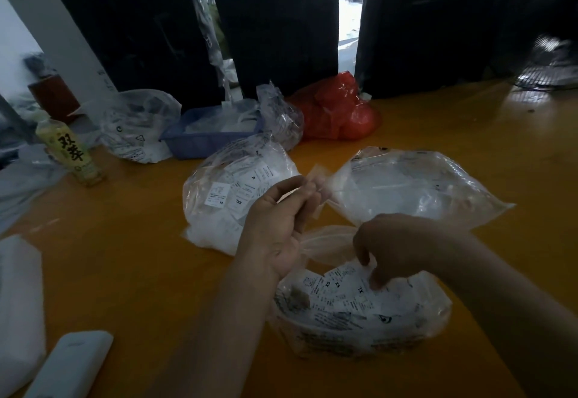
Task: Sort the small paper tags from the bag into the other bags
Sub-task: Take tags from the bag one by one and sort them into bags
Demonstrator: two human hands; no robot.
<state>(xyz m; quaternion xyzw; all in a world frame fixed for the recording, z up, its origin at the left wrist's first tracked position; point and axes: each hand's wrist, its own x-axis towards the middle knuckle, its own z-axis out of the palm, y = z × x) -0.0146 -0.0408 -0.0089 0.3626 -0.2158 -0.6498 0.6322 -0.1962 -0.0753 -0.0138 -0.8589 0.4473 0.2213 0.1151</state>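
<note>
A clear plastic bag (pixel 359 313) full of small white paper tags lies nearest me on the orange table (pixel 125 257). My right hand (pixel 397 247) reaches into its open mouth, and the fingertips pinch a tag (pixel 362 285) marked XL. My left hand (pixel 281 213) is raised above the table and pinches a few tags (pixel 317 178) between thumb and fingers. Behind it sits a second clear bag (pixel 237 191) holding tags marked M and XXL. To the right lies a third clear bag (pixel 416 188), its mouth towards my left hand.
A blue basket (pixel 200 144) with plastic, another clear bag (pixel 137 128) and a red bag (pixel 337 109) stand at the back. A drink bottle (pixel 72 150) stands left. A white device (pixel 72 363) lies near the front left. Black bundles (pixel 281 22) wall the far edge.
</note>
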